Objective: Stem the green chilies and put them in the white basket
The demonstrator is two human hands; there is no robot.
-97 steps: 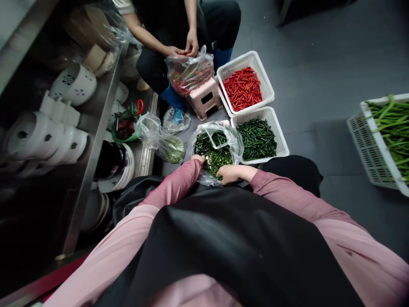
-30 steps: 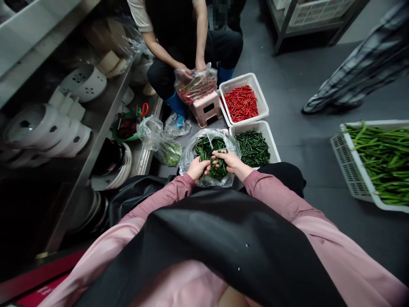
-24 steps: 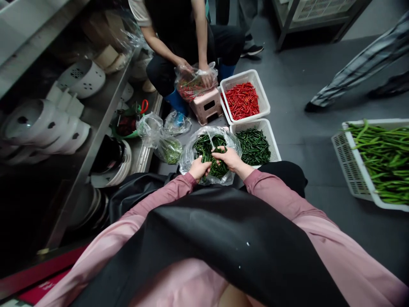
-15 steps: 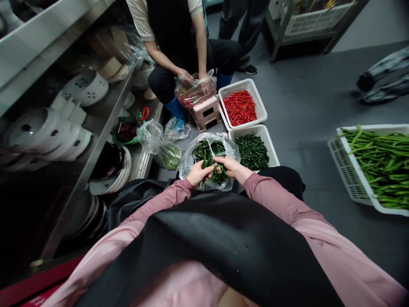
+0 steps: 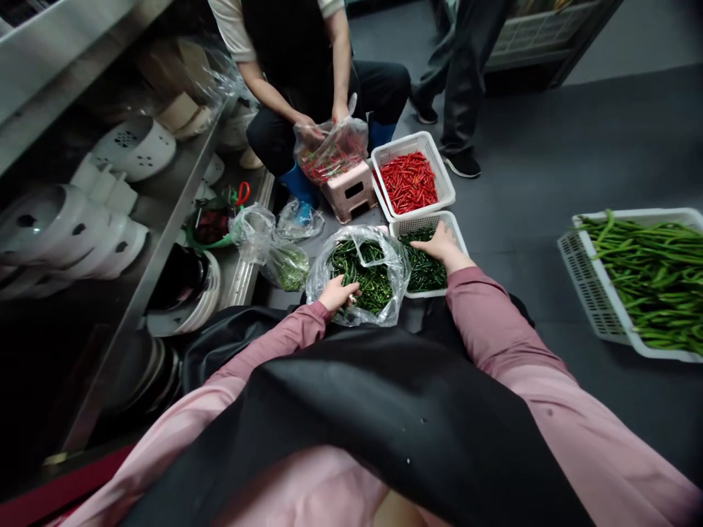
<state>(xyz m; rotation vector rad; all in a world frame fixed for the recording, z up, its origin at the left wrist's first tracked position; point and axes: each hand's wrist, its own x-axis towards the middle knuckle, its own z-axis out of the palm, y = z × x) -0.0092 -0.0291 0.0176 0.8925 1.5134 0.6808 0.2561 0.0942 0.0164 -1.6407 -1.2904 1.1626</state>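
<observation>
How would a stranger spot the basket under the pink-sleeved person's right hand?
Find the pink stool on the grey floor. Just below and right of it in view, beside the open plastic bag, stands a white basket. Unlike the red peppers in the farther basket, its peppers are dark green.

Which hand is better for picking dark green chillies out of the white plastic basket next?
Probably the right hand: it's over the white plastic basket of dark green chillies. The left hand is farther away, at the clear plastic bag.
</observation>
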